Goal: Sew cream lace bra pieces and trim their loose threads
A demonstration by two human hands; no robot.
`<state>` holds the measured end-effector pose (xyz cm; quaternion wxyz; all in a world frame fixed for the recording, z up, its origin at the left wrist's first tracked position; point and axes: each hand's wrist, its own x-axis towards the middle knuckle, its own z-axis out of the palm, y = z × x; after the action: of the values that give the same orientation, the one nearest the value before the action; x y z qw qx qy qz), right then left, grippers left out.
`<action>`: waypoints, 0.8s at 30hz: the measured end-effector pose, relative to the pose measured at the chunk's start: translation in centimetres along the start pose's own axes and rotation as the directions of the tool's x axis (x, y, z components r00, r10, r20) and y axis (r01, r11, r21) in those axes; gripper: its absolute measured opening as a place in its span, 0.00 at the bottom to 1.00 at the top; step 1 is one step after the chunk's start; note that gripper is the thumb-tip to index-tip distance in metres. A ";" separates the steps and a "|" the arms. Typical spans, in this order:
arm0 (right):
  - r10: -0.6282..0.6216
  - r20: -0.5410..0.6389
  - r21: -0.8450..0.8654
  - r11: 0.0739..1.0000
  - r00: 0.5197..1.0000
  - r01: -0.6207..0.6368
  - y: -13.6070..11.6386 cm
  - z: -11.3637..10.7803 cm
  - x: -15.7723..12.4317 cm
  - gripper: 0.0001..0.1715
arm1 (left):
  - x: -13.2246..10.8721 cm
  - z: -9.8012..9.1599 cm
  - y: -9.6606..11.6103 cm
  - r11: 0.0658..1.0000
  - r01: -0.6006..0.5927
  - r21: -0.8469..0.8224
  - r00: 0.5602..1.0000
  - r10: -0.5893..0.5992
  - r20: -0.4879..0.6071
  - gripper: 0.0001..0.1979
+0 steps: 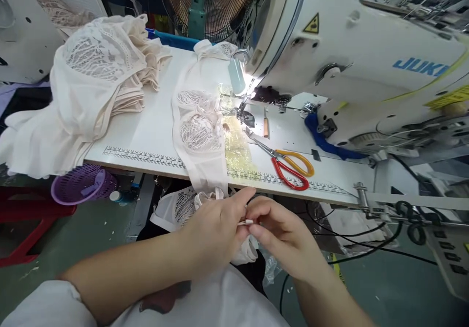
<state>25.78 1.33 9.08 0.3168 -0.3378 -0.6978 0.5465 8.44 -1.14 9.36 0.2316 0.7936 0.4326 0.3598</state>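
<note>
Just below the tabletop's [154, 126] front edge, where the lace bra [200, 131] hangs over, left hand [216, 224] and right hand [282, 234] together pinch a small white strip [245, 222], seemingly hand-fitting it; the next move calls for steady fingertip alignment.

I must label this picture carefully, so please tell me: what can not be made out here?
All in the head view:
Small white piece: pinched between left hand and right hand, mostly covered by the fingers, too small to identify.
Needle area of the sewing machine: lost in lamp glare.
Fan: cut off by the top edge.
Purple basket: contents hidden by its wall.
</note>
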 end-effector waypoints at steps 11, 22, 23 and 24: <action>-0.087 -0.157 0.130 0.986 0.984 0.107 1.2 1.2 0.8 0.02 | 0.2 -0.2 -0.9 0.904 0.255 -0.343 0.966 -0.248 0.065 0.06; -0.088 -0.237 -0.910 0.369 0.967 -0.190 2.9 -9.7 2.9 0.13 | 0.6 -1.7 -2.1 0.749 0.445 -0.491 0.894 -0.404 0.193 0.08; -0.009 -0.230 -0.935 0.279 0.973 -0.218 3.3 -10.7 3.1 0.16 | 0.6 -1.9 -2.2 0.733 0.462 -0.500 0.885 -0.418 0.205 0.08; 0.056 -0.222 -0.948 0.219 0.973 -0.229 3.7 -11.4 3.2 0.18 | 0.7 -2.0 -2.3 0.711 0.485 -0.510 0.873 -0.434 0.224 0.08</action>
<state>33.67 10.89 8.06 0.0362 -0.5607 -0.8273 -0.0006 5.98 0.77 9.37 0.5509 0.5746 0.4832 0.3646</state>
